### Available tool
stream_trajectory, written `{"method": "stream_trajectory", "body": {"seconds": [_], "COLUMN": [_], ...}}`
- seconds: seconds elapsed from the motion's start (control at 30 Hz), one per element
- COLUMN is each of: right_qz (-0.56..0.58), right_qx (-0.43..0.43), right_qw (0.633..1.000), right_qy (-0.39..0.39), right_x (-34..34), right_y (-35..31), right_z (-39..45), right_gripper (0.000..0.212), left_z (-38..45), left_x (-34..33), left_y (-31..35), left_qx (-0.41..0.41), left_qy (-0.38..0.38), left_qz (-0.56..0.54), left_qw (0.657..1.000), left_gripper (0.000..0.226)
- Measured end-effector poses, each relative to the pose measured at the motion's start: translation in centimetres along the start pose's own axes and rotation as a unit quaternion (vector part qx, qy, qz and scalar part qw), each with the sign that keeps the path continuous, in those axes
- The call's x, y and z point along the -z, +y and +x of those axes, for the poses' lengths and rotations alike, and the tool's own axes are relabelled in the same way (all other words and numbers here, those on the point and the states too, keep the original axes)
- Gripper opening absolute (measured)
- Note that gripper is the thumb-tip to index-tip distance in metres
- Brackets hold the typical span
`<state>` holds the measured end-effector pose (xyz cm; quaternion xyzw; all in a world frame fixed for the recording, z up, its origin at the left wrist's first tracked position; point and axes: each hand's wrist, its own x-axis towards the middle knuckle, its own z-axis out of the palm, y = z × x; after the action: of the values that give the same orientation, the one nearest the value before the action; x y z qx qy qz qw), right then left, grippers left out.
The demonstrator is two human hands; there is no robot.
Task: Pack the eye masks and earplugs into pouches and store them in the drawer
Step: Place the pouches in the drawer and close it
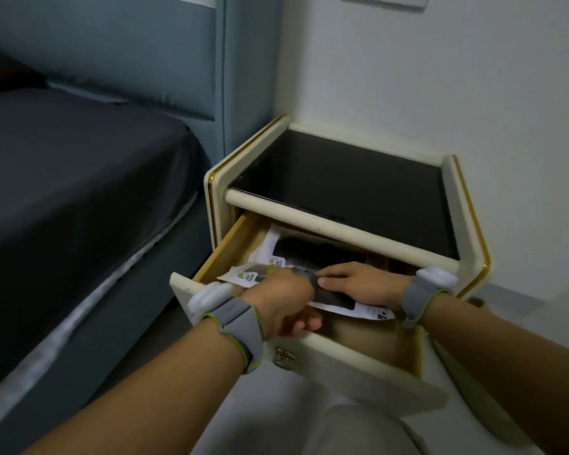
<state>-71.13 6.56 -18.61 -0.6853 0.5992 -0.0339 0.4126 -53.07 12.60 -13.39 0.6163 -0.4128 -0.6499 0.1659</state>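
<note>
Reaching into the open drawer (pixel 368 343) of the bedside cabinet (pixel 342 231), both hands (pixel 286 300) work on the top pouch (pixel 335 298). The left hand grips its near edge, fingers curled beneath it. The right hand (pixel 358 280) lies flat on the pouch with straight fingers, probably pressing it down so it settles level on the pouches beneath. Two more pouches (pixel 276 254) lie stacked farther back and to the left, partly under the cabinet top. Each pouch is white with a clear window showing dark contents, presumably an eye mask, and carries a small yellow-and-white label. Earplugs cannot be made out. The bed (pixel 79 192) stands just beside the cabinet.
</note>
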Motion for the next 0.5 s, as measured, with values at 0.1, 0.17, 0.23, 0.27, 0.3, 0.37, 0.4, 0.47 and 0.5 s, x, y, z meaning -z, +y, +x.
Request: {"method": "stream_trajectory", "body": {"seconds": [0.1, 0.17, 0.23, 0.27, 0.3, 0.37, 0.4, 0.47, 0.5], "right_qz": [0.000, -0.001, -0.001, -0.003, -0.006, -0.005, -0.003, -0.007, -0.013], "right_qx": [-0.003, -0.004, -0.003, 0.001, 0.006, 0.011, 0.009, 0.010, 0.010], "right_qw": [1.000, 1.000, 1.000, 1.000, 1.000, 1.000, 1.000, 1.000, 1.000], "right_qy": [0.007, -0.001, -0.001, -0.001, 0.001, 0.006, 0.009, 0.010, 0.010], "right_x": [-0.5, -0.7, -0.8, -0.8, -0.8, -0.9, -1.0, -1.3, -1.4], "right_y": [1.1, 1.5, 1.8, 1.8, 1.8, 1.8, 1.8, 1.8, 1.8], "right_z": [0.4, 0.7, 0.9, 0.9, 0.9, 1.1, 1.1, 1.1, 1.1], "right_gripper": [0.042, 0.045, 0.046, 0.046, 0.046, 0.046, 0.046, 0.046, 0.046], "left_z": [0.5, 0.7, 0.6, 0.6, 0.6, 0.5, 0.5, 0.6, 0.8], "left_x": [0.0, 0.1, 0.1, 0.1, 0.0, 0.1, 0.1, 0.2, 0.3], "left_y": [0.1, 0.3, 0.4, 0.4, 0.4, 0.3, 0.3, 0.1, 0.0], "left_qx": [0.037, 0.049, 0.051, 0.050, 0.049, 0.047, 0.045, 0.044, 0.044], "left_qy": [-0.010, -0.014, -0.017, -0.019, -0.019, -0.011, -0.006, 0.005, 0.008], "left_qz": [0.042, 0.061, 0.069, 0.069, 0.067, 0.059, 0.059, 0.058, 0.060], "left_qw": [0.998, 0.997, 0.996, 0.996, 0.996, 0.997, 0.997, 0.997, 0.997], "left_gripper": [0.011, 0.011, 0.011, 0.012, 0.013, 0.016, 0.016, 0.016, 0.014]}}
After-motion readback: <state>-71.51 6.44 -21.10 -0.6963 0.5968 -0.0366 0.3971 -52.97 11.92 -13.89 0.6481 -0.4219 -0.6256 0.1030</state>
